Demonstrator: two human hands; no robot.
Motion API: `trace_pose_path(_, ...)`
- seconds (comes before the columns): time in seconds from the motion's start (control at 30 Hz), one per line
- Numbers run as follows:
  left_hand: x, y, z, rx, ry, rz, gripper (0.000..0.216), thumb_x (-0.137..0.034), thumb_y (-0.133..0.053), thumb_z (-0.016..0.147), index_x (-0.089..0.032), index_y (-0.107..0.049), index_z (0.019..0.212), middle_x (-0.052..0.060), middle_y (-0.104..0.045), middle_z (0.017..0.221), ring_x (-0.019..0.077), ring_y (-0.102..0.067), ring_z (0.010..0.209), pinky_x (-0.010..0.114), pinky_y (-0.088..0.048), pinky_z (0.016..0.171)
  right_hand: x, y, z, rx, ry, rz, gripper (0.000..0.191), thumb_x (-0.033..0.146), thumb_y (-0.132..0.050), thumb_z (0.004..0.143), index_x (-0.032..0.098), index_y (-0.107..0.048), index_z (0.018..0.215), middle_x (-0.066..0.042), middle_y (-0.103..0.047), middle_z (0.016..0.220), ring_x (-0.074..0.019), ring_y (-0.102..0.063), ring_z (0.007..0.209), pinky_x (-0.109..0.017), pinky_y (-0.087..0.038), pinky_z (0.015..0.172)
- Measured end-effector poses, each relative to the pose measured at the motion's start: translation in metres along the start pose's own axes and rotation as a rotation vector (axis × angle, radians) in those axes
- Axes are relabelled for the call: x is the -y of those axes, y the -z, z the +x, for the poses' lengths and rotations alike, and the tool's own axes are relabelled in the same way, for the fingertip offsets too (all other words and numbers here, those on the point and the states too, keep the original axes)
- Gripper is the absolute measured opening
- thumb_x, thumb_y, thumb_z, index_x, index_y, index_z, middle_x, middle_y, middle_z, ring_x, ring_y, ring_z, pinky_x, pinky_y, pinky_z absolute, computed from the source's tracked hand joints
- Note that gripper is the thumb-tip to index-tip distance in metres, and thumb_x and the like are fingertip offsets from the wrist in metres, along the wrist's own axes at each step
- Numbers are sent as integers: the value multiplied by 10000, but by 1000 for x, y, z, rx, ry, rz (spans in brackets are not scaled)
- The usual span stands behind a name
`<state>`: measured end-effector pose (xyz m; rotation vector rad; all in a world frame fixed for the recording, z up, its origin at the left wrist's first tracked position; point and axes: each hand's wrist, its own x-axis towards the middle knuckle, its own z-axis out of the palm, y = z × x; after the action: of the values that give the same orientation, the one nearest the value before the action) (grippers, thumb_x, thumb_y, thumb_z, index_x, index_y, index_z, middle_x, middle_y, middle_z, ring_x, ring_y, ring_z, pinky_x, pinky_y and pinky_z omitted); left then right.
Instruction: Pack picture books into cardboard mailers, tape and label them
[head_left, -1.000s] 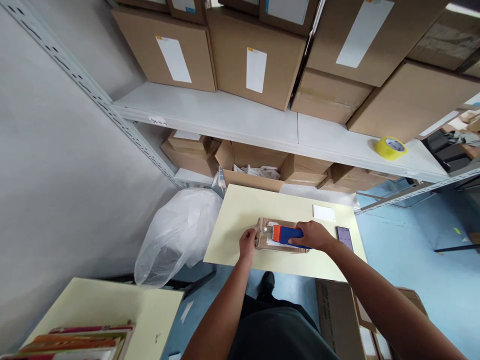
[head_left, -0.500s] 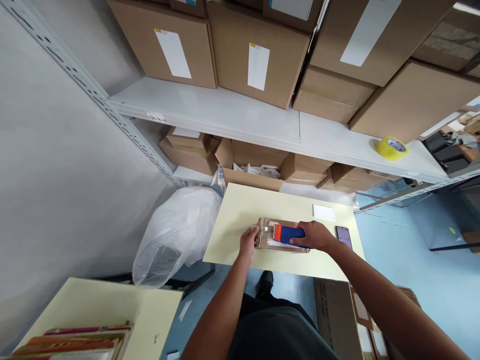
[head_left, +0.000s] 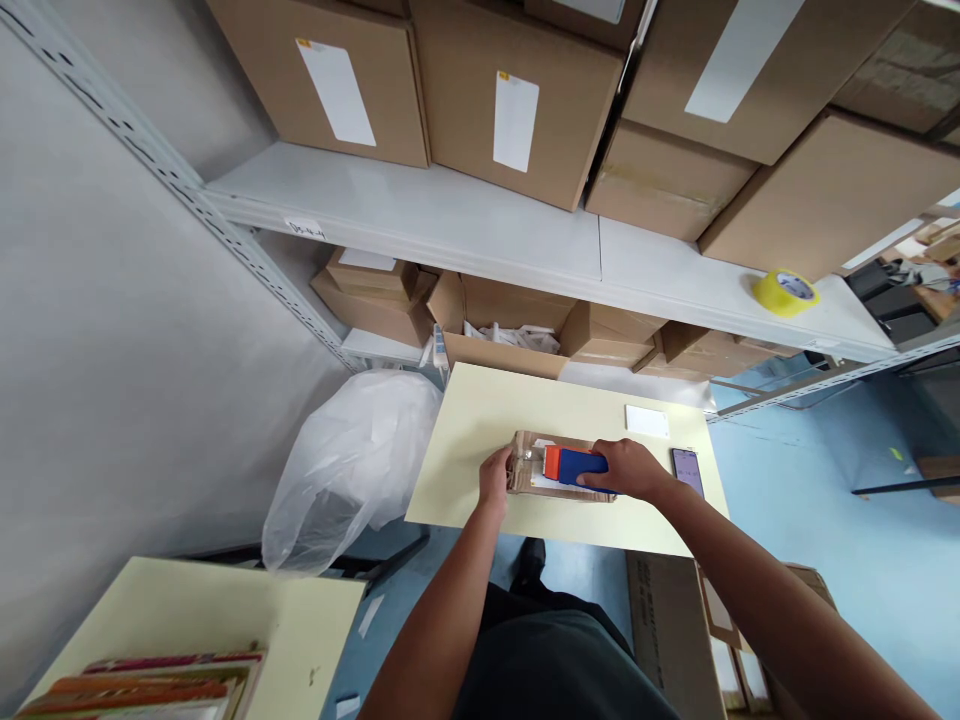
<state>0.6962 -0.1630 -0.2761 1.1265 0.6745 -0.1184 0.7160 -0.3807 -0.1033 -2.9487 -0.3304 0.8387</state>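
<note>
A small brown cardboard box [head_left: 525,482] with a white label and clear tape lies on the cream table [head_left: 465,430]. My left hand [head_left: 495,477] grips its left end, with the fingertips partly hidden against the cardboard. In my right hand [head_left: 624,468] is a blue tool with an orange-red end [head_left: 574,466], held over the label on top of the box. Its orange-red end points left, toward my left hand. Whether that end touches the label, I cannot tell.
A phone [head_left: 687,470] and a white card-like item [head_left: 646,421] lie right of the box. Yellow tape [head_left: 785,293] rests on the shelf [head_left: 510,225] behind, below large cartons. A plastic bag [head_left: 352,460] hangs at left; books [head_left: 150,685] lie on another table. Cartons [head_left: 675,630] stand below right.
The view has shifted slightly. My left hand's fingers have moved a little along the box's left end. The tool stays over the label in my right hand.
</note>
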Motion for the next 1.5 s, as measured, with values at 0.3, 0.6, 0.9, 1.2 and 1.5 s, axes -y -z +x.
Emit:
trace_pose_path(0.3, 9, 7, -1, 13, -144, 203, 418, -603, -656, 781, -211, -566, 667, -14, -597, 642, 133, -569, 624, 239, -429, 584, -1, 0, 3, -10, 6, -28, 493, 644, -642, 846, 223, -690, 1099, -102, -776, 987, -285, -720, 910, -312, -450, 696)
trace_pose_path(0.6, 4, 25, -17, -139, -298, 397, 291, -421, -592, 874, -217, -655, 1071, 83, -724, 1051, 228, -675, 999, 366, -509, 923, 0, 5, 2, 4, 0, -17, 500, 630, -647, 851, 217, -686, 1130, -106, -779, 1011, -288, -720, 936, -316, -463, 718)
trace_pose_path(0.9, 19, 0, -55, 91, -505, 616, 639, -327, -459, 972, -188, -320, 1580, 122, -469, 1576, 250, -456, 1447, 403, -415, 1169, -4, 4, 5, 6, 20, -7, 510, 640, -653, 841, 218, -689, 1123, -97, -782, 1022, -280, -720, 937, -307, -467, 719)
trace_pose_path(1.2, 18, 3, -49, 64, -621, 880, 604, -255, -306, 1019, -218, -247, 1619, 78, -474, 1575, 247, -451, 1449, 476, -310, 1241, -6, 4, 4, -1, 12, 27, 529, 664, -646, 841, 212, -697, 1111, -105, -778, 1032, -280, -719, 938, -314, -480, 739)
trace_pose_path(1.5, 7, 11, -47, 82, -637, 1014, 610, -326, -340, 1024, -192, -267, 1614, 135, -428, 1599, 294, -449, 1446, 466, -393, 1177, -8, 3, 4, 4, 43, 61, 520, 654, -650, 834, 216, -704, 1109, -99, -778, 1028, -283, -716, 938, -314, -480, 726)
